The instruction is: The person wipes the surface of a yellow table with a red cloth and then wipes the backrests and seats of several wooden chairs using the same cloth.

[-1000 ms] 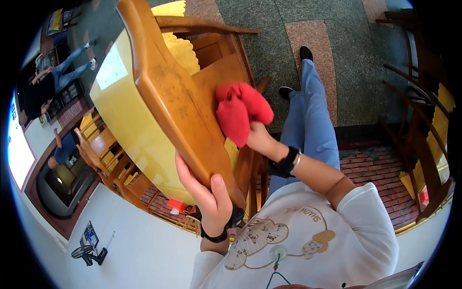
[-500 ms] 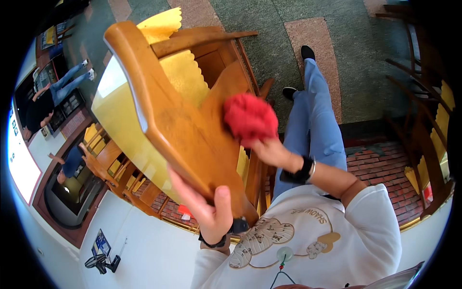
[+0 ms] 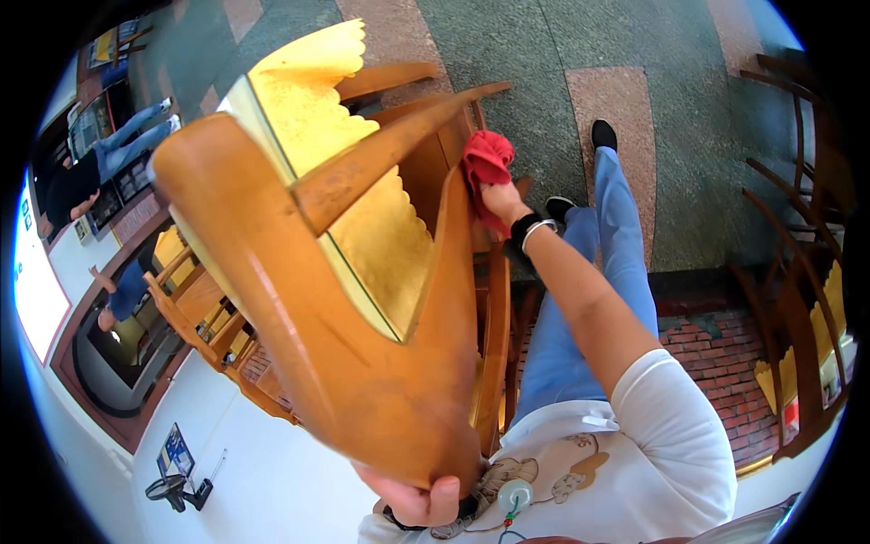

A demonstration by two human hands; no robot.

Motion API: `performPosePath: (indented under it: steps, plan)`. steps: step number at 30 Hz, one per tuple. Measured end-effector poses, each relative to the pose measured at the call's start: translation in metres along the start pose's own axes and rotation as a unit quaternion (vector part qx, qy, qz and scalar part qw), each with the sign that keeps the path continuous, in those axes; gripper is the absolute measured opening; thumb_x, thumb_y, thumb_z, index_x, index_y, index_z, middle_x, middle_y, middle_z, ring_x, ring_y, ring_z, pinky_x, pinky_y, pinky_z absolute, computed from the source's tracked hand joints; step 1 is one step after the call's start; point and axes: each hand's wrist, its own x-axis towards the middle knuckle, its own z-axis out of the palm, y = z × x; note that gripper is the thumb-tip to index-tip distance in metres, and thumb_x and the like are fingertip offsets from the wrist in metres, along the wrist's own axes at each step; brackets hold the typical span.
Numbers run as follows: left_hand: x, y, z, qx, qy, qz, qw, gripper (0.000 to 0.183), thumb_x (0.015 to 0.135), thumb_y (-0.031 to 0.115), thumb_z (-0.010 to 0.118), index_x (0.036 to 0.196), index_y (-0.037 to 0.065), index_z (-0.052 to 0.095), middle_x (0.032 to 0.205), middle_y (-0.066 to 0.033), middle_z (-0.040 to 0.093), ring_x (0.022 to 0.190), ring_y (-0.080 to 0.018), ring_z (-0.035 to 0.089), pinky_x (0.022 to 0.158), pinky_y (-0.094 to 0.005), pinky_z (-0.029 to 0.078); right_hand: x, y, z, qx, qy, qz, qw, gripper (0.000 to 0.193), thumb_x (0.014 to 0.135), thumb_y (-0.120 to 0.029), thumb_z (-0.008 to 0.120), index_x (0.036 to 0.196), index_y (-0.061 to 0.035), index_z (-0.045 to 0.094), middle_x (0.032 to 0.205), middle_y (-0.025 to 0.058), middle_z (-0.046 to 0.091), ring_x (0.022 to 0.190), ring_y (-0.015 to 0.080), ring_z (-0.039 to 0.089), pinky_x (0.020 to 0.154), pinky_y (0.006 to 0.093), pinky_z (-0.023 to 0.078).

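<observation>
A brown wooden chair (image 3: 362,363) fills the middle of the view, tilted toward me, its smooth broad back piece close to my body. My left hand (image 3: 412,497) grips the near lower edge of that piece, thumb on the front; some fingers are hidden behind the wood. In my right hand (image 3: 500,198) is a bunched red cloth (image 3: 488,156), pressed at the right-hand tip of the chair's curved part. Behind the chair lies a table with a yellow scalloped tablecloth (image 3: 385,245), partly hidden by the wood.
Several wooden chairs (image 3: 204,299) stand left beyond the table, and more dark chairs (image 3: 807,208) at the right. A person in dark clothes (image 3: 72,195) is far left. A wall-mounted fan (image 3: 168,490) is at lower left. Red brick (image 3: 702,354) lies beside my legs.
My right hand has carried the cloth from the face of the back piece up and right to its tip. The chair has tilted nearer, and my left hand sits lower.
</observation>
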Motion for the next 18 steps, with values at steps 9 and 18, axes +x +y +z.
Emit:
performPosePath:
  steps: [9,18]
  plan:
    - [0.007,0.026,0.008,0.002,-0.084,-0.126,0.988,0.096,0.092,0.034,0.063,0.153,-0.008,0.002,0.153,-0.0184,0.024,0.137,-0.0271,0.031,0.113,-0.0421,0.024,-0.008,-0.108,-0.057,0.281,-0.145,0.079,0.946,0.039,0.088,-0.025,0.053,0.113,0.0006,0.066,0.101,0.0096,0.069,0.095,0.0202,0.064,0.086,0.0321,0.049]
    - [-0.003,0.02,0.005,-0.006,-0.104,-0.098,0.99,0.093,0.093,0.02,0.062,0.151,-0.008,-0.005,0.152,-0.022,0.019,0.137,-0.0298,0.03,0.114,-0.0441,0.025,-0.157,-0.227,-0.154,0.296,-0.163,-0.274,0.9,0.032,0.101,-0.02,0.047,0.126,-0.0045,0.059,0.121,0.0045,0.062,0.113,0.0179,0.057,0.098,0.0331,0.044]
